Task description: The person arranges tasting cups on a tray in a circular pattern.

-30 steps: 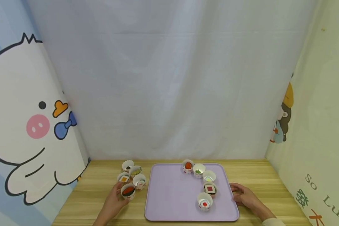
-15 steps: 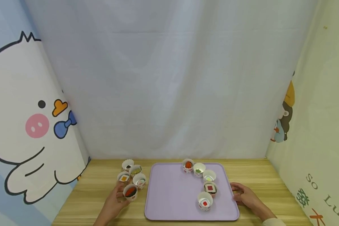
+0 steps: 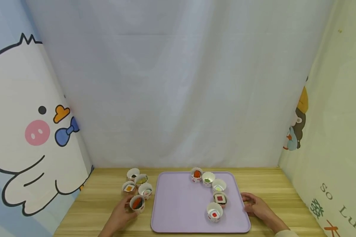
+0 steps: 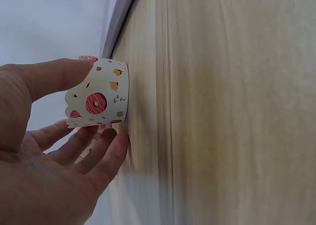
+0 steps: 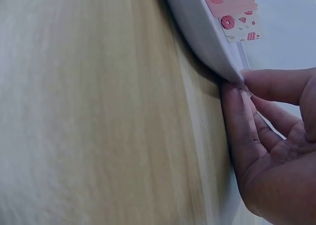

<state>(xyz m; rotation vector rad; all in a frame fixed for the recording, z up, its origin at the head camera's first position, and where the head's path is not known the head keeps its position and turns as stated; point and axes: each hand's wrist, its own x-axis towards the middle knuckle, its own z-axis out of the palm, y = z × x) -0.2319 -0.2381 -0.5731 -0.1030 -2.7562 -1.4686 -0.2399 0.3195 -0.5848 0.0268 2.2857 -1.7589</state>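
My left hand (image 3: 119, 214) holds a paper baking cup (image 3: 137, 208) printed with doughnuts, with a red-and-dark sushi-like piece inside. In the left wrist view the cup (image 4: 101, 99) stands between thumb and fingers, its base at the wooden table. Behind it, several similar cups cluster, among them one with a white-and-orange piece (image 3: 129, 188) and one with a pale piece (image 3: 145, 191). At right, my right hand (image 3: 258, 208) pinches the edge of a lilac tray (image 3: 181, 204); the right wrist view has the thumb on the rim (image 5: 232, 69) and fingers beneath.
Several filled cups line the tray's right half, from one with an orange-red piece (image 3: 196, 174) at the back to one with a red-centred white piece (image 3: 215, 212) in front. The tray lies on the wooden table (image 3: 89, 200). A pale curtain (image 3: 178, 98) closes the back.
The left hand and its cup have shifted slightly right, a little away from the cup with the white-and-orange piece. The right hand stays at the tray's edge.
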